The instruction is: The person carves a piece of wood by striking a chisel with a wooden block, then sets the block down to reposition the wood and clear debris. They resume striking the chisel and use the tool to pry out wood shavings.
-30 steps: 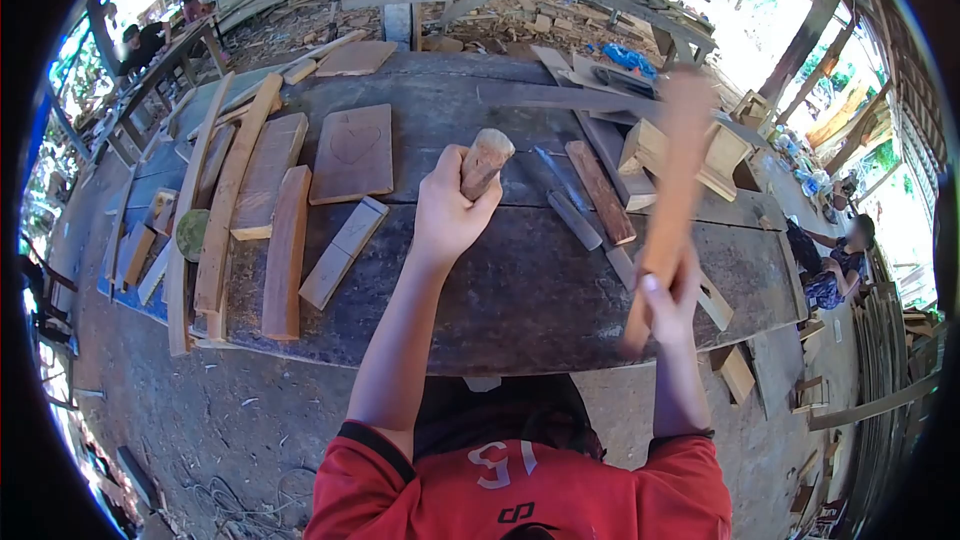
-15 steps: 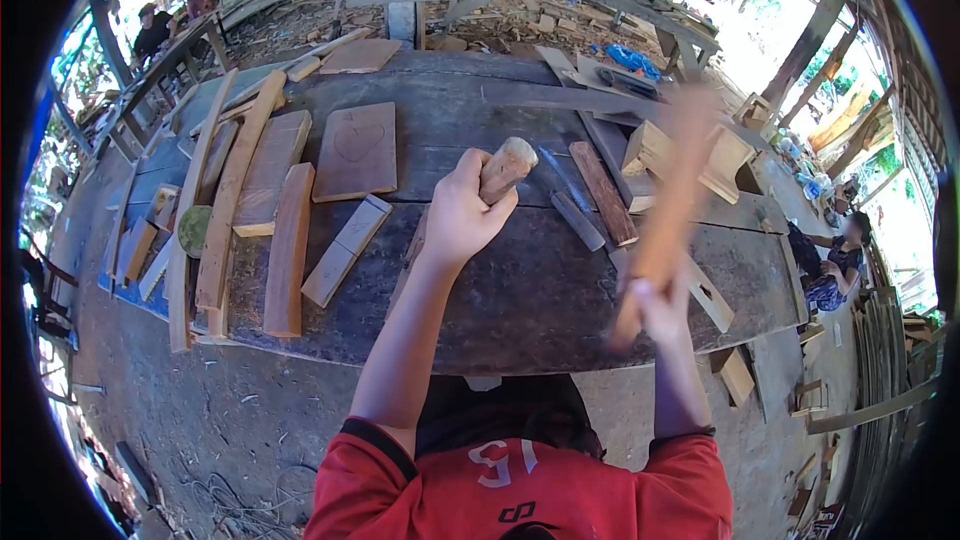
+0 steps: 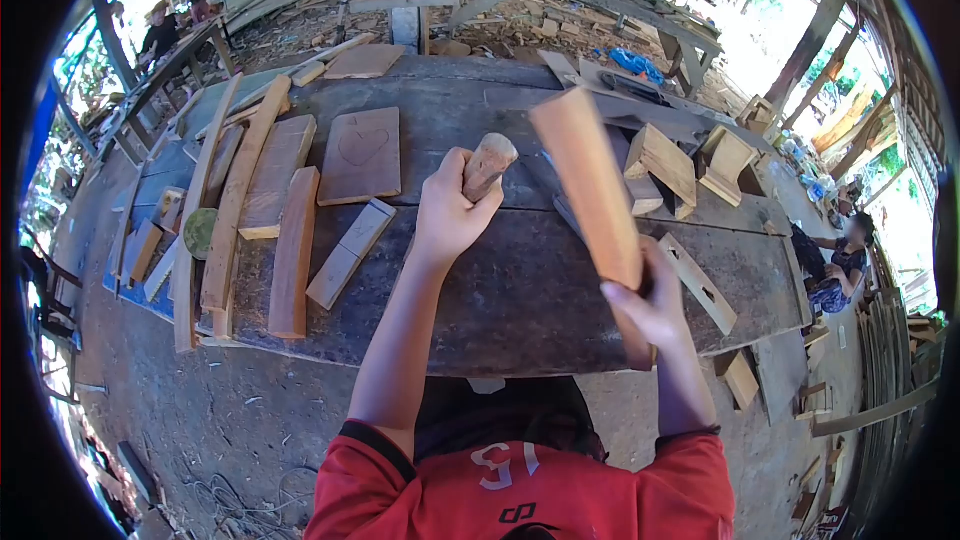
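My left hand (image 3: 457,208) is closed round an upright wooden chisel handle (image 3: 492,155) with a worn, blunt top. Whatever lies below that fist is hidden by the hand and forearm. In my right hand (image 3: 655,298) is a long, squared wooden mallet (image 3: 585,175), gripped near its narrower lower end. Its thick head leans up and to the left, close to the chisel handle but apart from it. Both hands are over the dark wooden workbench (image 3: 500,310). Left of my left forearm lies a pale marked wood block (image 3: 350,253).
Long wooden pieces (image 3: 295,255) and a square board (image 3: 361,155) with a heart outline lie on the left. Cut blocks (image 3: 662,168) and a slotted strip (image 3: 698,283) are on the right. A person (image 3: 845,260) sits beyond the right end; others are far left.
My right hand has swung the mallet's head from leaning right over to the left, nearer the chisel handle. The left hand has kept its grip and barely shifted.
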The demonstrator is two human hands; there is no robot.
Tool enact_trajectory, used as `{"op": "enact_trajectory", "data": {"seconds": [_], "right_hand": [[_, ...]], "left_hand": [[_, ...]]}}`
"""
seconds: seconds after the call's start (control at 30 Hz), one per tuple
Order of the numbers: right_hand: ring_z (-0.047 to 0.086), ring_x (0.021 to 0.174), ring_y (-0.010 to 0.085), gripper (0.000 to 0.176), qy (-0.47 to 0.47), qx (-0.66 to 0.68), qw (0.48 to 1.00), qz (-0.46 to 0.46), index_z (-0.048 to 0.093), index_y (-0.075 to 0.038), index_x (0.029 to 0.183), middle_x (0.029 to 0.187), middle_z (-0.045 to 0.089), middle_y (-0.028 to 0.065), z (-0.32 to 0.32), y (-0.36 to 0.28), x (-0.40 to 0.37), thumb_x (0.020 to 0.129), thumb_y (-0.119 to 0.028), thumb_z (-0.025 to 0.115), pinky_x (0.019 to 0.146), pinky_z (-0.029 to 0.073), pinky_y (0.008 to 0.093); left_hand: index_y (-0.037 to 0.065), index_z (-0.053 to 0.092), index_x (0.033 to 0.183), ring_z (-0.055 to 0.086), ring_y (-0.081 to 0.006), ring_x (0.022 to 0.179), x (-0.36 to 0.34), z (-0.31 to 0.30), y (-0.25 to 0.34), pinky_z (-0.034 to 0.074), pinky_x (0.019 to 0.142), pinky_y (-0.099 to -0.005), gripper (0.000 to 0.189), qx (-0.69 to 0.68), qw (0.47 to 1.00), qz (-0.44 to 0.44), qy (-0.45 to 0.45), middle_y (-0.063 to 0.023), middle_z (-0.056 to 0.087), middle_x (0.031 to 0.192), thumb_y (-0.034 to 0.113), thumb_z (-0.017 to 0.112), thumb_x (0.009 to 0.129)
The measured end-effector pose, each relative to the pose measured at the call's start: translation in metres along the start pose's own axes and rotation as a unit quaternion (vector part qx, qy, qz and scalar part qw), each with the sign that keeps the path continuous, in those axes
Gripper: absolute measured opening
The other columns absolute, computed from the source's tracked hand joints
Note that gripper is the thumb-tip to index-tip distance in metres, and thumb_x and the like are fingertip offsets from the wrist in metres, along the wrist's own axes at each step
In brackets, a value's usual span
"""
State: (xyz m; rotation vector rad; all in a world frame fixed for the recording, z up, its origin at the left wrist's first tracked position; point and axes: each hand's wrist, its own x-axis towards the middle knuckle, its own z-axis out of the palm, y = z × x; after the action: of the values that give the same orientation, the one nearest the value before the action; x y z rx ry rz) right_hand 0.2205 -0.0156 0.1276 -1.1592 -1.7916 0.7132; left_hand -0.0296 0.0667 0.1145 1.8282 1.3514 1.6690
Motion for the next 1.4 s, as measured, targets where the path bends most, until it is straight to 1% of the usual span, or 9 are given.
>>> {"op": "enact_trajectory", "data": {"seconds": [0.17, 0.27, 0.43, 0.5, 0.57, 0.7, 0.97, 1.0, 1.4], "right_hand": [[0.054, 0.088, 0.0183, 0.055, 0.054, 0.306, 0.95, -0.037, 0.042, 0.0, 0.113, 0.096, 0.055, 0.01, 0.0, 0.014, -0.002, 0.072, -0.023, 0.069, 0.078, 0.043, 0.0297], [0.057, 0.09, 0.0247, 0.058, -0.073, -0.117, 0.987, -0.086, 0.047, 0.002, 0.112, 0.095, 0.057, 0.0128, 0.002, -0.006, 0.007, 0.067, -0.022, 0.073, 0.081, 0.043, 0.0325], [0.05, 0.088, 0.0145, 0.051, 0.027, 0.144, 0.989, 0.024, 0.049, 0.001, 0.109, 0.093, 0.054, 0.0061, 0.001, 0.016, 0.007, 0.068, -0.019, 0.072, 0.08, 0.041, 0.0306], [0.053, 0.091, 0.0177, 0.05, 0.061, 0.061, 0.994, 0.071, 0.051, 0.003, 0.105, 0.098, 0.055, 0.0108, 0.005, 0.021, 0.01, 0.068, -0.021, 0.073, 0.079, 0.043, 0.0317], [0.054, 0.092, 0.0217, 0.051, 0.043, -0.04, 0.997, 0.049, 0.051, 0.004, 0.104, 0.099, 0.054, 0.0132, 0.01, 0.041, 0.016, 0.066, -0.023, 0.074, 0.078, 0.044, 0.0332], [0.054, 0.092, 0.0327, 0.056, -0.016, -0.327, 0.944, -0.031, 0.054, 0.005, 0.102, 0.1, 0.052, 0.0181, 0.029, 0.069, 0.017, 0.06, -0.025, 0.076, 0.079, 0.045, 0.0379], [0.052, 0.098, 0.0314, 0.056, -0.078, -0.385, 0.92, 0.017, 0.055, 0.001, 0.108, 0.102, 0.052, 0.0145, 0.048, 0.087, 0.016, 0.065, -0.031, 0.073, 0.084, 0.041, 0.0395], [0.052, 0.099, 0.0309, 0.057, -0.066, -0.362, 0.929, 0.019, 0.054, 0.0, 0.111, 0.103, 0.052, 0.0147, 0.046, 0.087, 0.016, 0.066, -0.031, 0.071, 0.084, 0.041, 0.04], [0.045, 0.112, 0.0235, 0.078, -0.07, 0.22, 0.958, -0.173, 0.023, -0.005, 0.138, 0.125, 0.043, 0.0143, 0.091, -0.015, 0.076, 0.077, -0.021, 0.069, 0.092, 0.038, 0.0384]], "left_hand": [[0.001, 0.05, 0.086, 0.059, -0.0301, 0.063, -0.003, -0.002, 0.003, 0.045, 0.058, -0.0325, 0.025, -0.016, 1.0, -0.011, 0.004, -0.0162, 0.058, 0.069, 0.014, 0.065, 0.071], [0.001, 0.051, 0.086, 0.059, -0.0276, 0.062, -0.003, -0.001, -0.001, 0.045, 0.059, -0.032, 0.025, -0.02, 1.0, -0.007, -0.004, -0.0157, 0.058, 0.068, 0.014, 0.065, 0.071], [0.001, 0.051, 0.085, 0.059, -0.0285, 0.063, -0.001, -0.009, -0.003, 0.045, 0.059, -0.0321, 0.024, -0.033, 0.999, -0.018, 0.025, -0.0161, 0.058, 0.068, 0.015, 0.065, 0.072], [0.001, 0.051, 0.085, 0.06, -0.0296, 0.064, -0.001, -0.01, 0.0, 0.045, 0.059, -0.0323, 0.024, -0.022, 0.999, -0.028, 0.029, -0.0164, 0.057, 0.069, 0.015, 0.065, 0.072], [0.002, 0.05, 0.079, 0.045, -0.009, 0.062, -0.001, -0.009, 0.0, 0.039, 0.057, -0.026, 0.019, -0.055, 0.998, -0.013, 0.039, -0.0063, 0.052, 0.066, 0.011, 0.065, 0.072], [0.001, 0.051, 0.082, 0.047, -0.0143, 0.061, -0.004, -0.012, 0.001, 0.041, 0.058, -0.029, 0.021, -0.058, 0.998, -0.007, 0.011, -0.0094, 0.053, 0.067, 0.013, 0.066, 0.071], [0.001, 0.052, 0.086, 0.061, -0.0289, 0.07, -0.004, -0.011, -0.003, 0.045, 0.062, -0.0333, 0.025, -0.048, 0.999, -0.002, -0.008, -0.0157, 0.058, 0.073, 0.014, 0.065, 0.069], [0.003, 0.047, 0.085, 0.057, -0.0397, 0.072, -0.004, -0.011, -0.004, 0.045, 0.059, -0.0395, 0.028, -0.061, 0.998, 0.017, -0.006, -0.0197, 0.056, 0.071, 0.016, 0.065, 0.069], [0.003, 0.048, 0.091, 0.058, -0.0384, 0.074, -0.02, 0.002, 0.004, 0.046, 0.062, -0.0406, 0.035, -0.006, 0.996, 0.087, -0.029, -0.0174, 0.058, 0.078, 0.017, 0.068, 0.067]]}}
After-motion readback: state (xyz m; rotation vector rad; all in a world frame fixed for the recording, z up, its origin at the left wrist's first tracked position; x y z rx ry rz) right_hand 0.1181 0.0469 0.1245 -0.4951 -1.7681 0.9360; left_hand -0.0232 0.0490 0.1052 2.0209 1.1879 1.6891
